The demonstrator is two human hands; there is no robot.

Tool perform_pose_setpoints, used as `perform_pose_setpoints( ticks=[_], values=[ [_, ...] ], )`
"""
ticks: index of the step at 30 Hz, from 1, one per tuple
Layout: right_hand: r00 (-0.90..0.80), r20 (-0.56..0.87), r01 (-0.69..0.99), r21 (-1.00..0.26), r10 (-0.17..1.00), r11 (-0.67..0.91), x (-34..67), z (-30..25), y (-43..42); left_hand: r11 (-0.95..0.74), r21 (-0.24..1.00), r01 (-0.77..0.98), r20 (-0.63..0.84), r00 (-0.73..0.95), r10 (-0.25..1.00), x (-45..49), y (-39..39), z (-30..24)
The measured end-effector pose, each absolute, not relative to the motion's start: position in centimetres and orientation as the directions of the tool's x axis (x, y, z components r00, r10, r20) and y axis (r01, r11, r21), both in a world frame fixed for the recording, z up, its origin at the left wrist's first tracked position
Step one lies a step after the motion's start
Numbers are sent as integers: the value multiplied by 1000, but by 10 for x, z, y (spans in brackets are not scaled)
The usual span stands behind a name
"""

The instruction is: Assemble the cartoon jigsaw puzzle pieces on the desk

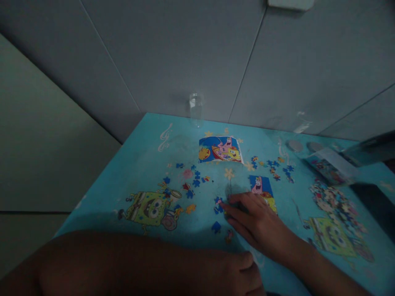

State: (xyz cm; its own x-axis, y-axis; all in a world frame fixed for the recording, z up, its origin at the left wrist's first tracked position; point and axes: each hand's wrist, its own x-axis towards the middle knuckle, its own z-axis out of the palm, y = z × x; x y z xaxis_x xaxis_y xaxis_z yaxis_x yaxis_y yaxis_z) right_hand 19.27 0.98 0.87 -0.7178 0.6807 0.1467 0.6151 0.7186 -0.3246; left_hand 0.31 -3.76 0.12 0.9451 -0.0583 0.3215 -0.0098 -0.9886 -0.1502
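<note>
My right hand [257,220] reaches in from the lower right, its fingertips low over the table. Thumb and fingers close on a jigsaw piece, mostly hidden under them, at the edge of a small joined cluster of blue and pink jigsaw pieces [218,204]. A loose blue piece [216,227] and a brownish piece [228,236] lie just nearer to me. My left forearm crosses the bottom of the view. My left hand [247,273] is curled at the near side, below the right hand; whatever its fingers hold, if anything, is hidden.
A cartoon picture sheet [220,150] lies behind the pieces; a finished-looking picture section [262,190] is partly behind my right hand. More pieces [196,176] are scattered left, with a heap [335,205] at right. A clear cup [196,109] stands by the wall, a plastic box [331,166] at right.
</note>
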Motion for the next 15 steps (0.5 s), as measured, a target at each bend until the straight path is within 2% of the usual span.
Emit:
perform_pose_setpoints(
  ticks=[10,15],
  values=[
    [-708,120,636,-319,696,702,188,11,9,-977,-212,1,316,946,-67,6,-38,-7],
    [-712,133,621,-338,689,707,194,18,12,-965,-261,11,402,910,-98,10,-38,-19]
  ],
)
